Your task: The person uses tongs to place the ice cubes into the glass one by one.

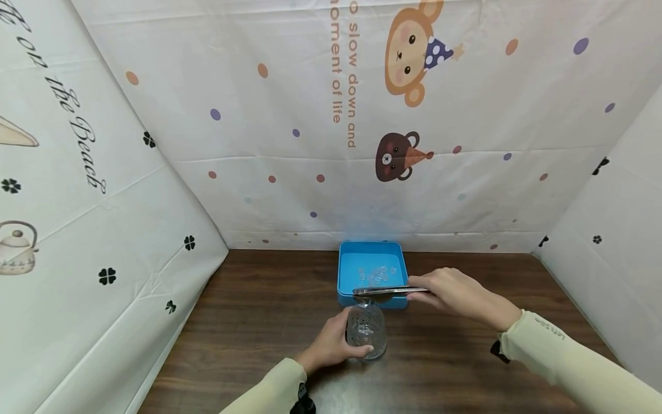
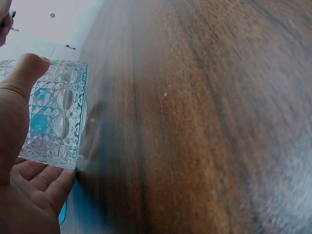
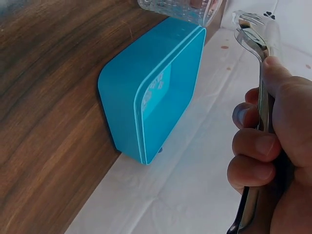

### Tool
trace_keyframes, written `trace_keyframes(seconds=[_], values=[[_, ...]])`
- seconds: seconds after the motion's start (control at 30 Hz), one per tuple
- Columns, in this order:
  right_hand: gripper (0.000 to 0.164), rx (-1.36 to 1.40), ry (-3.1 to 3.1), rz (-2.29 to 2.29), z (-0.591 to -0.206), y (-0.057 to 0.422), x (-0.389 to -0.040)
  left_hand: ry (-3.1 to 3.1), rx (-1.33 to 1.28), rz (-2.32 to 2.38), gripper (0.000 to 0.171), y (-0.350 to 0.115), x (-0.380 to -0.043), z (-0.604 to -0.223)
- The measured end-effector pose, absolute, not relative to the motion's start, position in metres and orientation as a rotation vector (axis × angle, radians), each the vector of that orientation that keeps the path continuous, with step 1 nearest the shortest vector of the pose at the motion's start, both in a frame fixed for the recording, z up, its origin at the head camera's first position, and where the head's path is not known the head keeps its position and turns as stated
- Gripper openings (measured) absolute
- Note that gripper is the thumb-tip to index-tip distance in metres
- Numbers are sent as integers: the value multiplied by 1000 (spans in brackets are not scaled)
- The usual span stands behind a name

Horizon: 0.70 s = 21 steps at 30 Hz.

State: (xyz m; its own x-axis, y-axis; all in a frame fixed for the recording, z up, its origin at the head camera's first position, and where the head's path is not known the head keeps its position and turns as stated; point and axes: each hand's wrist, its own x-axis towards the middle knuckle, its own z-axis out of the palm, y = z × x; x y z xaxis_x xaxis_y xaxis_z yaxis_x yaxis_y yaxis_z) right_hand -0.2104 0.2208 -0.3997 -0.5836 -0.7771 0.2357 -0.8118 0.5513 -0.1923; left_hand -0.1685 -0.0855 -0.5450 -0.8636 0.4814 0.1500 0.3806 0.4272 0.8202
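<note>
My left hand (image 1: 333,341) holds a clear, cut-patterned glass (image 1: 368,332) upright on the table, fingers and thumb around its side. In the left wrist view the thumb lies across the patterned wall of the glass (image 2: 63,112). My right hand (image 1: 455,292) grips metal tongs (image 1: 390,290), which point left over the mouth of the glass. At the tips of the tongs (image 3: 263,102), the right wrist view shows a small clear piece (image 3: 240,20). Just behind the glass, a blue square box (image 1: 343,270) contains several small clear pieces (image 1: 380,275).
The dark wood table (image 1: 258,322) ends at a white printed cloth (image 1: 289,201) behind the box. More white cloth walls (image 1: 155,270) stand at the left and right sides.
</note>
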Motion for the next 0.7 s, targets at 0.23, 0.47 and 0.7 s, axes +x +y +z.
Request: trace_keyframes(seconds=[0.23,0.47,0.7], values=[[20,1372,-2644,417,-401,220,-209,2549,770,1435,76,-85,-169,-544],[21,1349,-2653,384,-402,220,-209,2542,774,1441,76,-85,-168,-542],[19,1329,-2680,401,-403,221,-208,2575,792,1421,77,-85,-168,-542]])
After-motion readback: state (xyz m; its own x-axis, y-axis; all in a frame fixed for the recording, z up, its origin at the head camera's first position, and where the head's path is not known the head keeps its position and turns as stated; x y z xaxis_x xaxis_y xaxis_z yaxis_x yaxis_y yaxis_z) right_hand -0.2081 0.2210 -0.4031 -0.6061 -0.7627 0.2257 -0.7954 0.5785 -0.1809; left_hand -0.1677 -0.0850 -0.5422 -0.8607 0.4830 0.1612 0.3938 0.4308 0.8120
